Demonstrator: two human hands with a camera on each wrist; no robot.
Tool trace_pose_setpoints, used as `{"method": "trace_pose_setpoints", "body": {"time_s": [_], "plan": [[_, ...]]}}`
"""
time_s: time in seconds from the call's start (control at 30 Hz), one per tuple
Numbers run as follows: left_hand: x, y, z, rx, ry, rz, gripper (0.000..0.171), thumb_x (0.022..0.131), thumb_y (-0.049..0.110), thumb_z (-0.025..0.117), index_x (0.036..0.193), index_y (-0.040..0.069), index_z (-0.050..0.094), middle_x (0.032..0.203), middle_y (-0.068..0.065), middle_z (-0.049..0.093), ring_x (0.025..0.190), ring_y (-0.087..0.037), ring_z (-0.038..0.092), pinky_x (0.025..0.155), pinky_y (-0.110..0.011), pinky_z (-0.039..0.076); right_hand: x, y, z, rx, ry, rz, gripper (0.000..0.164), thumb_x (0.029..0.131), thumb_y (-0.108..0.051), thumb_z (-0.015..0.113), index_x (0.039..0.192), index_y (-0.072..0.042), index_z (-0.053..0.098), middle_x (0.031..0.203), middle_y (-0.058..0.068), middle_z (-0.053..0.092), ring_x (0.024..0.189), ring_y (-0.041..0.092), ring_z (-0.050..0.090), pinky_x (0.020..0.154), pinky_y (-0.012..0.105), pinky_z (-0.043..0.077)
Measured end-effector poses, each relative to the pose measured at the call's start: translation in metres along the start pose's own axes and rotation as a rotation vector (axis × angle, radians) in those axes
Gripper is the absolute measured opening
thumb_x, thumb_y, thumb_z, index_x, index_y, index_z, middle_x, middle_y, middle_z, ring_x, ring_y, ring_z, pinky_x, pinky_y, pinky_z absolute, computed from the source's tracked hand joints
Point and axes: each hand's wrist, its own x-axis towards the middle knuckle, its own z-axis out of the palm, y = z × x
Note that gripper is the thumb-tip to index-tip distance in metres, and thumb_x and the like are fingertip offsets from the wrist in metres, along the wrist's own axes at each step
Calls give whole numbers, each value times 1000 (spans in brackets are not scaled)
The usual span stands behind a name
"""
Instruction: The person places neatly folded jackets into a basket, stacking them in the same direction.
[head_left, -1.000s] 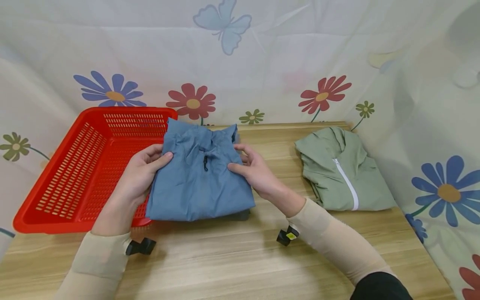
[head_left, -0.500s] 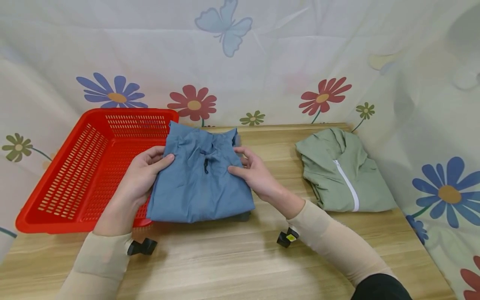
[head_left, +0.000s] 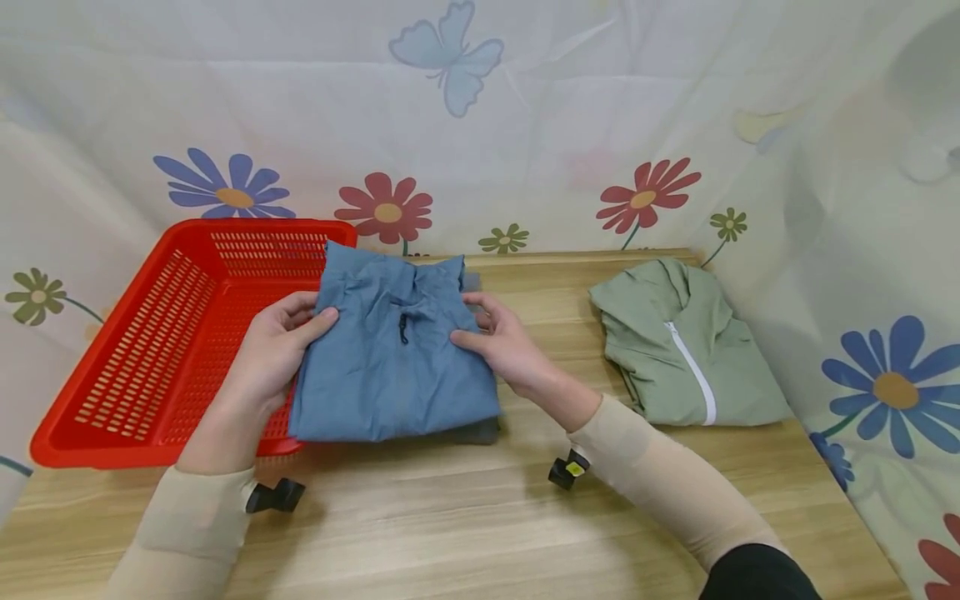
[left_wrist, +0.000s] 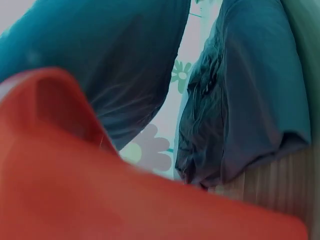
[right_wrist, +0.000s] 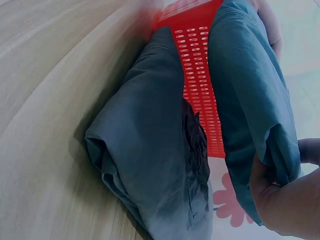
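I saw the left hand and the right hand each pinch one side of the folded blue jacket. It was up above some dark folded clothes on the table, near the red basket.

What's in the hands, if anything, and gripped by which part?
A folded blue fabric garment, gripped by its two opposite side edges: left hand on the left edge, right hand on the right.

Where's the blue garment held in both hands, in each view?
Head: just left of centre, the blue garment between left hand and right hand.
Left wrist: the blue garment fills the upper left.
Right wrist: the blue garment, right of centre.
Shared landmark: the red basket, in all three.
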Motion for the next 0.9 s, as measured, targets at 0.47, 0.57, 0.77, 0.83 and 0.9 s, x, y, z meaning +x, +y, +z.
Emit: {"method": "trace_pose_setpoints", "body": {"time_s": [0.47,0.57,0.77,0.83,0.9], "plan": [[-6,8,-32,-9,22,-9,59,97,35,72,144,7,50,117,-2,63,94,-11,67,78,-22,57,13,-13,17,8,-48,-9,52,100,-4,65,148,-9,46,135,17,60,119,29,61,100,45,51],[-6,10,-40,-9,20,-10,52,96,35,73,138,11,54,114,1,65,93,-10,68,78,-21,57,14,-18,22,8,-62,-11,52,100,-4,65,148,-9,46,134,17,61,117,29,63,98,44,52],[-8,16,-59,-44,4,2,34,97,30,74,126,19,60,106,9,72,89,-9,70,75,-22,58,19,-32,36,22,-93,-4,52,100,-6,66,148,-10,45,129,17,64,110,29,66,91,40,55],[-8,18,-65,-61,-5,7,32,97,27,73,126,19,61,104,10,73,88,-8,71,74,-22,58,22,-36,40,23,-95,5,53,100,-8,67,148,-10,46,128,16,64,109,27,67,91,39,56],[-8,21,-70,-66,-15,7,31,98,26,73,126,19,61,103,10,74,88,-8,71,73,-22,58,24,-41,45,22,-89,15,53,100,-8,68,148,-10,46,128,15,64,109,26,67,92,38,55]]}}
